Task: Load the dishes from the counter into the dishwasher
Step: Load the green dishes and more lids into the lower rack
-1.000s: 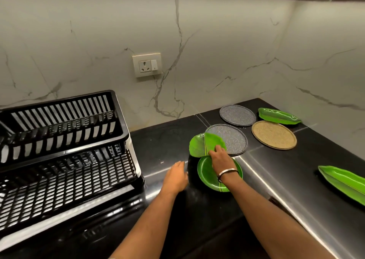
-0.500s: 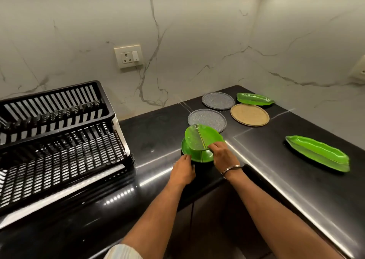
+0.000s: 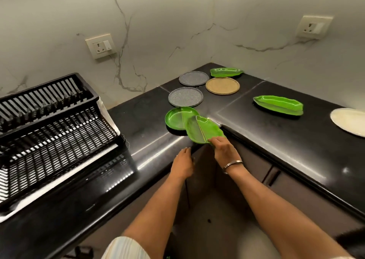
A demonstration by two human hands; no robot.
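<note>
I am pinching the green leaf-shaped plate [image 3: 204, 130] by its near edge with my right hand [image 3: 225, 151], tilted just right of the round green plate [image 3: 177, 118], my left hand [image 3: 182, 164] hanging loose and empty, so it is risking slipping onto the counter [image 3: 150, 124].

Your right hand [image 3: 225, 152] pinches the near edge of a green leaf plate [image 3: 203, 130], held tilted over the table [image 3: 276, 136] corner and overlapping a round green plate [image 3: 175, 118] that sits on the table. Your left hand [image 3: 182, 165] rests at the table edge with its fingers [image 3: 184, 152] relaxed, holding nothing. Behind lie two grey plates [image 3: 185, 97], a tan plate [image 3: 222, 85] and two more leaf plates [image 3: 278, 104]. A white plate [image 3: 349, 120] sits far right. A black rack [image 3: 51, 124] stands at left.
</note>
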